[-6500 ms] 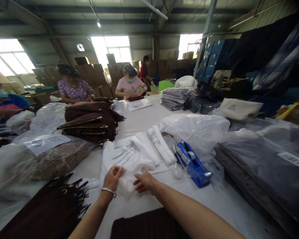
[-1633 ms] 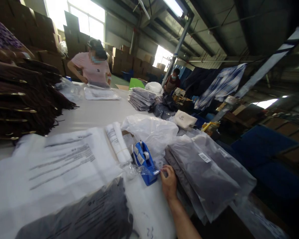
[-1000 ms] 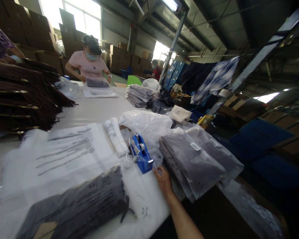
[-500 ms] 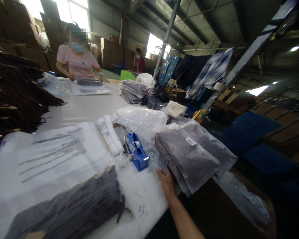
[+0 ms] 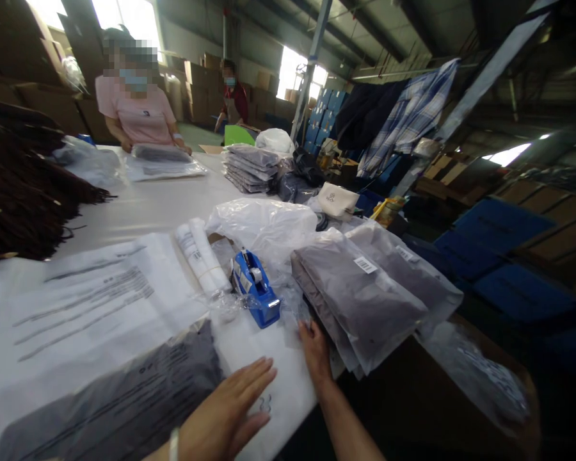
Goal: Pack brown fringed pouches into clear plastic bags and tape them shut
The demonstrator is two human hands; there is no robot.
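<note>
My left hand (image 5: 230, 410), a band round its wrist, reaches in from the bottom with fingers stretched out, holding nothing. It hovers at the right end of a dark folded garment in a printed clear bag (image 5: 120, 390). At the table's right edge, my right hand (image 5: 315, 349) has its fingers closed on crumpled clear plastic (image 5: 299, 308); its far side is hidden. Just right of that hand lie bagged grey garments (image 5: 350, 288) with barcode labels. A blue tape dispenser (image 5: 255, 288) stands to its upper left.
White printed bags (image 5: 91, 294) and a banded roll of bags (image 5: 201, 256) lie on the left. Dark brown fringed items (image 5: 19, 186) are heaped farther back. Across the table (image 5: 144, 211) stands a co-worker (image 5: 137, 115) beside a bagged stack (image 5: 250, 168); another person (image 5: 234, 99) is behind.
My left hand has come into view from below, beside the dark bagged garment. My right hand stays at the clear plastic. The view has shifted slightly, and the far person has changed posture.
</note>
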